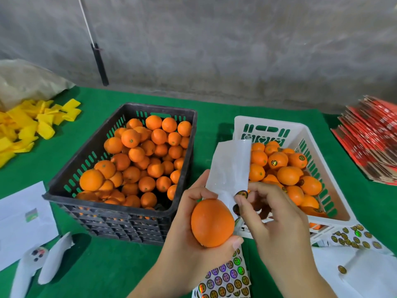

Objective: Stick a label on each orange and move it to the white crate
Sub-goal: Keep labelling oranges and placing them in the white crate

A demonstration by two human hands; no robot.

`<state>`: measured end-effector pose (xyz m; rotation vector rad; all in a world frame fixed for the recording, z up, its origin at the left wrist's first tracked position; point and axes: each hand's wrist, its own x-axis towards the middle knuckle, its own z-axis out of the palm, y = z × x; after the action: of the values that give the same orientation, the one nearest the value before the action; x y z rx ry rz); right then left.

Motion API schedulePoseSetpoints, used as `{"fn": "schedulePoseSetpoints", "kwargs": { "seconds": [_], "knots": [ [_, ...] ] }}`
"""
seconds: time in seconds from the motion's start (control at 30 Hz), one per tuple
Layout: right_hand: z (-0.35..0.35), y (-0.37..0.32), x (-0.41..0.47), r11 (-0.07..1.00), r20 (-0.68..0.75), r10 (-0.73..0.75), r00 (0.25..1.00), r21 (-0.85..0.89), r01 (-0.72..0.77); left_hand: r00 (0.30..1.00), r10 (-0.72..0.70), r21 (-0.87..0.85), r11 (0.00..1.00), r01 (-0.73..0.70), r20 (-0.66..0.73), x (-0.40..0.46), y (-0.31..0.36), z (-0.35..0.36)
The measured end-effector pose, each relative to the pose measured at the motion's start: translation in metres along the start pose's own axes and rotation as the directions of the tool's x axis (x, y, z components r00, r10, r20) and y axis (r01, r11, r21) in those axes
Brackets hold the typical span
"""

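My left hand (184, 216) grips an orange (211, 222) and also holds a white label sheet (231, 166) that stands up behind it. My right hand (270, 214) pinches a round dark-and-gold label (242, 194) at the sheet's lower edge. A black crate (120, 211) at centre left is full of unlabelled oranges (137, 155). At the right, a white crate (300, 130) holds several oranges (287, 175), some showing labels.
More label sheets lie under my hands (227, 276) and at the right front (352, 235). Spent white backing strips (53, 257) and paper (21, 216) lie at left. Yellow foam sleeves (32, 123) sit far left, red cartons (373, 136) far right, on a green tablecloth (107, 272).
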<state>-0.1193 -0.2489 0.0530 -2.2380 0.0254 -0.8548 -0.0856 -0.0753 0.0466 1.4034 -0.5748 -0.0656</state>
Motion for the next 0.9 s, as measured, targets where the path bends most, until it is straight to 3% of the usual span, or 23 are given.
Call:
{"fn": "schedulePoseSetpoints", "kwargs": {
  "seconds": [0.33, 0.47, 0.67, 0.8, 0.9],
  "knots": [
    [0.021, 0.018, -0.012, 0.987, -0.114, -0.12, 0.986, -0.124, 0.106, 0.989, -0.073, -0.073, 0.995, 0.064, -0.127, 0.002, -0.004, 0.016],
    [0.027, 0.028, -0.018, 0.972, -0.146, -0.205, 0.968, -0.15, 0.183, 0.958, -0.194, -0.183, 0.971, 0.156, -0.21, 0.003, -0.005, 0.025],
    [0.024, 0.041, -0.016, 0.931, -0.18, -0.345, 0.921, -0.187, 0.312, 0.904, -0.384, -0.416, 0.865, 0.282, -0.186, 0.005, -0.008, 0.033],
    [0.019, 0.045, -0.013, 0.926, -0.118, -0.337, 0.934, -0.22, 0.306, 0.897, -0.4, -0.443, 0.849, 0.287, -0.186, 0.009, -0.004, 0.031],
    [0.013, 0.038, -0.007, 0.951, -0.071, -0.246, 0.967, -0.208, 0.227, 0.908, -0.383, -0.417, 0.863, 0.285, -0.171, 0.01, -0.006, 0.026]
  ]
}}
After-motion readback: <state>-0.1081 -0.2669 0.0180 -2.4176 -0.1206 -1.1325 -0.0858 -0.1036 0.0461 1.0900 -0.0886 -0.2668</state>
